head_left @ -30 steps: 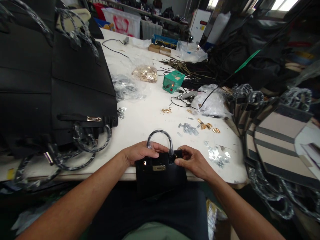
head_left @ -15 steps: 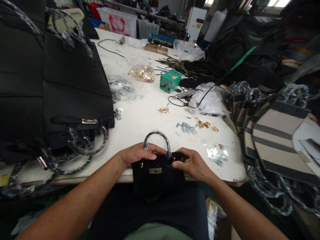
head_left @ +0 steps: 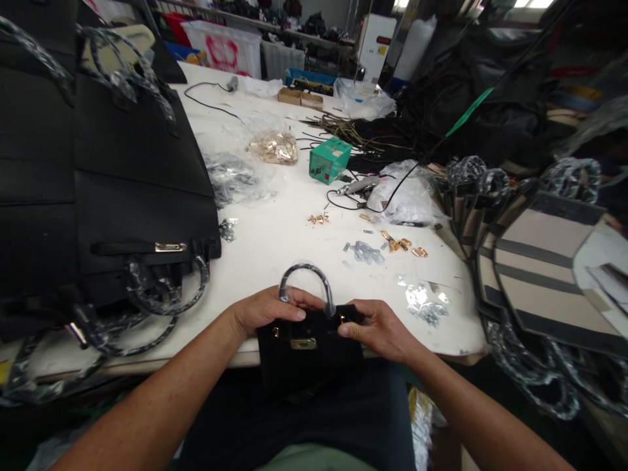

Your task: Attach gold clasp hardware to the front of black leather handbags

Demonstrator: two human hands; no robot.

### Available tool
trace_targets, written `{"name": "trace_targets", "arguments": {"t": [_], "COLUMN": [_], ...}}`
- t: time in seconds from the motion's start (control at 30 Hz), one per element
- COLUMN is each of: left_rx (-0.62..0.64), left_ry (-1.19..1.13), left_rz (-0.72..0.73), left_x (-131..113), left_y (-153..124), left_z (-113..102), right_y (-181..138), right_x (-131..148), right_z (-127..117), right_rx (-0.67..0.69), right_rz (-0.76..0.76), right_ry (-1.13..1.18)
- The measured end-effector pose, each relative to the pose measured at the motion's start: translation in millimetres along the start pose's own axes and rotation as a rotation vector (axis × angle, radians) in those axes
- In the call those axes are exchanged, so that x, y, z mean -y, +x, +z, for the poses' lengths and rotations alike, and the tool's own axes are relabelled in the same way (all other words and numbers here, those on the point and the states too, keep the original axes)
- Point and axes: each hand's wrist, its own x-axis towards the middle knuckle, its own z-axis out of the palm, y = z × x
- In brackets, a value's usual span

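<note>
Black handbag (head_left: 309,374), one unit, sits across the near edge of the tabletop (head_left: 265,252), its lower body extending past that edge. Left hand (head_left: 275,307): grasping the upper rim at the handle base, thumb in front. Right hand (head_left: 377,327): grasping the upper right corner, thumb beside a fitting. Handle (head_left: 305,267): one visible, upright. Gold plate (head_left: 303,343): one. Gold fittings (head_left: 342,320): two, one per side.

Loose parts form five groups: gold fasteners (head_left: 318,218), grey plates (head_left: 367,253), gold hardware (head_left: 392,243), silvery plates (head_left: 426,306) and, at left, small silvery pieces (head_left: 228,230). Pieces overlap; individual counts cannot be read. Farther out: one green box (head_left: 330,160), one corded hand tool (head_left: 359,186), two cardboard boxes (head_left: 300,99).

White surface spans from the handle to the gold fasteners. Stacked black bags (head_left: 142,170) bound the left side; at right, the tabletop ends in a rounded corner near striped panels (head_left: 537,268).

The handbag is smooth and dark; its handle is a tubular arch in clear film. The gold plate is rectangular and glossy. The green box is block-shaped.
</note>
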Motion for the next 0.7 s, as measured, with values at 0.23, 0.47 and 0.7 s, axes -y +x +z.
{"name": "trace_targets", "arguments": {"t": [0.23, 0.47, 0.7], "left_rx": [0.005, -0.082, -0.166], "left_ry": [0.013, 0.455, 1.309], "left_rz": [-0.020, 0.108, 0.329], "left_x": [0.6, -16.6, -13.6], "left_y": [1.9, -23.7, -83.3], "left_z": [-2.1, 23.3, 116.0], "right_y": [4.1, -21.1, -68.4], "right_x": [-2.4, 12.5, 6.4], "right_z": [-0.3, 13.6, 44.4], "right_rx": [-0.021, -0.222, -0.345], "right_rz": [0.008, -0.175, -0.580], "right_ry": [-0.041, -0.420, -0.623]}}
